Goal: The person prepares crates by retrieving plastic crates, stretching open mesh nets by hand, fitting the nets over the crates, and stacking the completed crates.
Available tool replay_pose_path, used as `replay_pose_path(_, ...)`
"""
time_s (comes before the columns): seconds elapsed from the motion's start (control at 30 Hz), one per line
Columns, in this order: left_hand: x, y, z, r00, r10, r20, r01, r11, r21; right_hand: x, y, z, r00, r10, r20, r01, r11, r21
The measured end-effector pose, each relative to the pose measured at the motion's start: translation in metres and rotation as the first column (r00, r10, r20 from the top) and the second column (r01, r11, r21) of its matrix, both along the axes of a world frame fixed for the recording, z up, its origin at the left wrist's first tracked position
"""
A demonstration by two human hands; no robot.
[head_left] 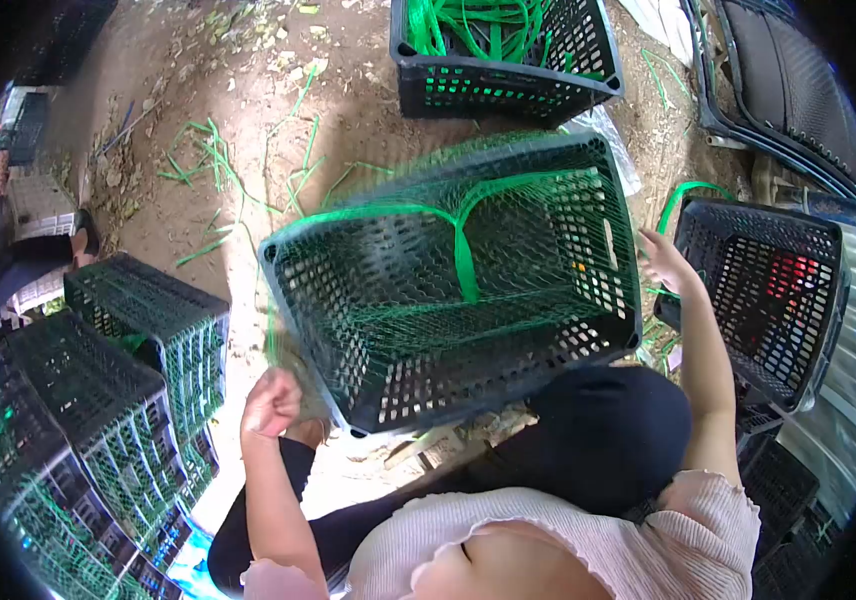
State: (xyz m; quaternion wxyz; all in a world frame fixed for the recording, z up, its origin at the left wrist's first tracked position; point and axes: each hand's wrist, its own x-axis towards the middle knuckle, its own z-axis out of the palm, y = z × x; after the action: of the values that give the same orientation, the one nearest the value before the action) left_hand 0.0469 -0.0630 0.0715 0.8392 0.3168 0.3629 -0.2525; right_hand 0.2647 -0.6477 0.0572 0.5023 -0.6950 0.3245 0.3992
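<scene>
A black plastic crate (pixel 468 375) with slotted walls lies tilted in front of me, close to my bent knee. Green netting (pixel 398 265) spans it, and a flat green strap (pixel 464 262) forms a Y across the net. My left hand (pixel 273 402) is closed in a pinch beside the crate's lower left side, apart from it; whatever it pinches is too small to make out. Just off the crate's right end is my right hand (pixel 666 265), its fingers partly spread toward the handle slot. I cannot tell whether they touch the crate.
Another crate (pixel 508 78) at the back holds green strapping (pixel 483 25). A crate (pixel 758 290) stands at right, near a dark chair (pixel 798 80). Netted crates (pixel 78 380) are stacked at left, with another person's leg (pixel 33 262) behind. Green strap scraps (pixel 218 165) litter the dirt floor.
</scene>
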Motion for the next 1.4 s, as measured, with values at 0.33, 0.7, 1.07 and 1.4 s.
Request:
replay_pose_path(0.33, -0.075, -0.082, 0.074, 0.949, 0.308, 0.070, -0.280, 0.924, -0.261, -0.054, 0.069, 0.126, 0.225, 0.957, 0.185, -0.645, 0.288, -0.708)
replay_pose_path(0.7, -0.109, -0.129, 0.083, 0.856, 0.500, 0.131, -0.400, 0.801, -0.445, -0.114, 0.024, 0.110, -0.133, 0.868, 0.479, -0.506, 0.356, -0.785)
replay_pose_path(1.07, -0.137, -0.136, 0.034, 0.780, 0.609, 0.146, -0.574, 0.788, -0.223, -0.147, 0.002, 0.104, -0.268, 0.841, 0.470, -0.431, 0.332, -0.839)
replay_pose_path(1.4, -0.139, -0.159, -0.024, 0.899, 0.412, -0.146, -0.421, 0.907, -0.030, -0.237, -0.079, 0.066, 0.454, 0.762, 0.461, -0.497, 0.646, -0.579)
